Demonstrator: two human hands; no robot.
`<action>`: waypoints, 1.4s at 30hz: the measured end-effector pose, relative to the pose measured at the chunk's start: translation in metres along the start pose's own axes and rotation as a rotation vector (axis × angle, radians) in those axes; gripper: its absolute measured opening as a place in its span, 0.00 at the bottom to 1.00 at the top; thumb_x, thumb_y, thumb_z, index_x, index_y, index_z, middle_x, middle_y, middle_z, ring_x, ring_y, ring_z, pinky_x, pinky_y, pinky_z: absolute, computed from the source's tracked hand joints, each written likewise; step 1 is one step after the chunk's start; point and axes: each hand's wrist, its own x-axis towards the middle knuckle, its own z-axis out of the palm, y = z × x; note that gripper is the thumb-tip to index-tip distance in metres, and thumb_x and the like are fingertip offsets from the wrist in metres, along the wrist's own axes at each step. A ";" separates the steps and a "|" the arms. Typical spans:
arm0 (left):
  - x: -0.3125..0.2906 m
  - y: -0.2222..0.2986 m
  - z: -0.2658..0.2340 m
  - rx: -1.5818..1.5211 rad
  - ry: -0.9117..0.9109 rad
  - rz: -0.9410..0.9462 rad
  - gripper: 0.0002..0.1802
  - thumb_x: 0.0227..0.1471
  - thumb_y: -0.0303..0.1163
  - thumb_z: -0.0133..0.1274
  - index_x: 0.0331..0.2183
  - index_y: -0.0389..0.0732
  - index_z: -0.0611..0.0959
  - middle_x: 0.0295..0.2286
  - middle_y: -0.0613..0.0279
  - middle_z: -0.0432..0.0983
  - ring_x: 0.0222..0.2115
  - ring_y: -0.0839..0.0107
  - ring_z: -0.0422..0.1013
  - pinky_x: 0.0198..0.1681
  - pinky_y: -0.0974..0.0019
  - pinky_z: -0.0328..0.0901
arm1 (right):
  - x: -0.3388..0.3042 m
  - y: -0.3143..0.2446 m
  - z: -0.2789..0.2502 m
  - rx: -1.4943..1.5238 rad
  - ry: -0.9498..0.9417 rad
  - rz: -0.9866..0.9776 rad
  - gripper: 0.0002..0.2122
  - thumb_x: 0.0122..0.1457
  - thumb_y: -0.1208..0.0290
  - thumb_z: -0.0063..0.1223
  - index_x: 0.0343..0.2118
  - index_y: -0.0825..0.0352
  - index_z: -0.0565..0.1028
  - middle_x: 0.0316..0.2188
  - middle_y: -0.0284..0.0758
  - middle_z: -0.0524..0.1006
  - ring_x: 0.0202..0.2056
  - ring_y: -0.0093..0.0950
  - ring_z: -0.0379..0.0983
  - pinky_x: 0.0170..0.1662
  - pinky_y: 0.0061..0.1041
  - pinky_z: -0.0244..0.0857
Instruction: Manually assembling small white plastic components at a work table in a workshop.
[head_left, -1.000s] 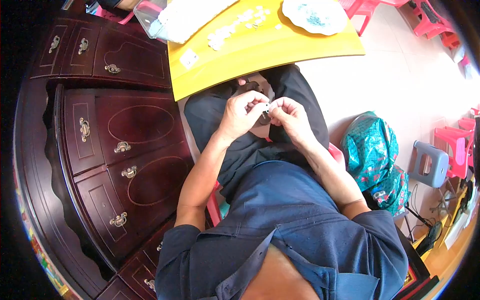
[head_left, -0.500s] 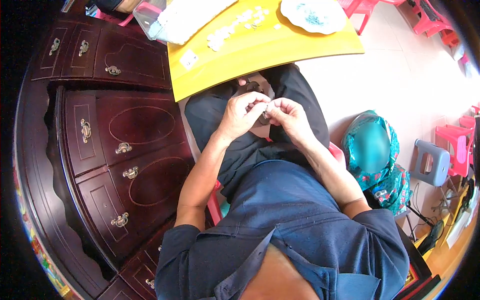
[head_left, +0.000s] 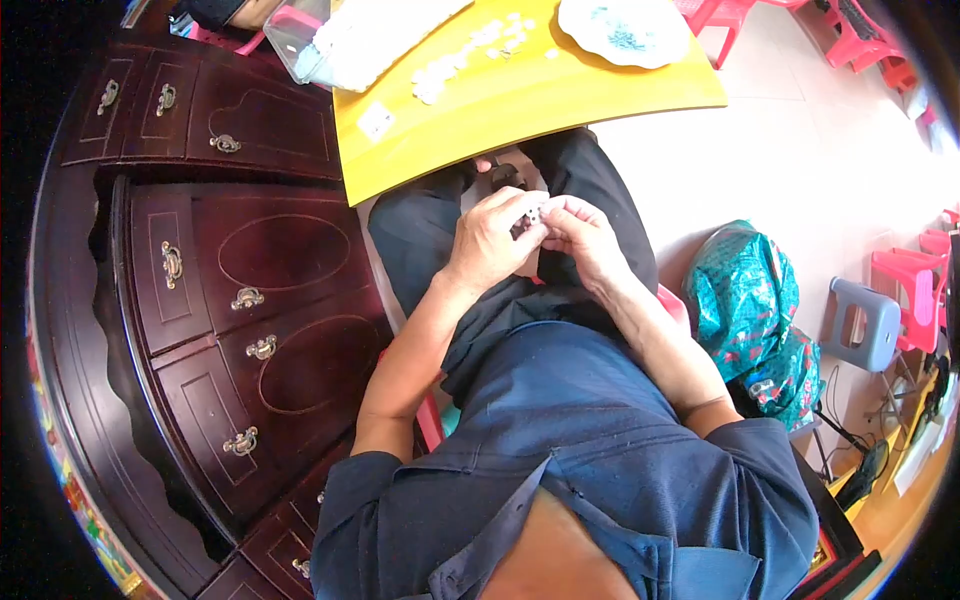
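Note:
Above my lap, my left hand (head_left: pixel 490 238) and my right hand (head_left: pixel 584 238) meet, both with fingers closed in a pinch. Between the fingertips shows a small pale piece with dark spots (head_left: pixel 534 216); the fingers cover much of it, and its kind cannot be made out. Ahead of the hands stands a yellow table (head_left: pixel 540 105). Several small white pieces (head_left: pixel 440 75) lie scattered on it, near a white scalloped plate (head_left: pixel 572 22) with small bluish bits on it. A small white square with a faint print (head_left: pixel 376 120) lies near the table's left edge.
A large white slab (head_left: pixel 385 45) and a clear plastic box (head_left: pixel 290 40) sit at the table's far left. Dark wooden drawers (head_left: pixel 290 260) stand close on my left. On my right are a shiny teal bag (head_left: pixel 740 290), a grey-blue stool (head_left: pixel 862 325) and pink chairs (head_left: pixel 915 290).
My left hand has turned slightly and its fingers have shifted, so the spotted piece shows more between the fingertips. The right hand stays nearly in place. The things on the table have not moved.

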 end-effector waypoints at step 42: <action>-0.005 -0.001 0.035 -0.721 0.153 -0.318 0.29 0.56 0.18 0.53 0.59 0.33 0.67 0.27 0.67 0.74 0.25 0.82 0.70 0.30 0.78 0.67 | 0.002 0.007 0.008 0.013 0.144 -0.159 0.07 0.63 0.72 0.53 0.38 0.67 0.81 0.26 0.26 0.78 0.25 0.13 0.66 0.30 0.14 0.60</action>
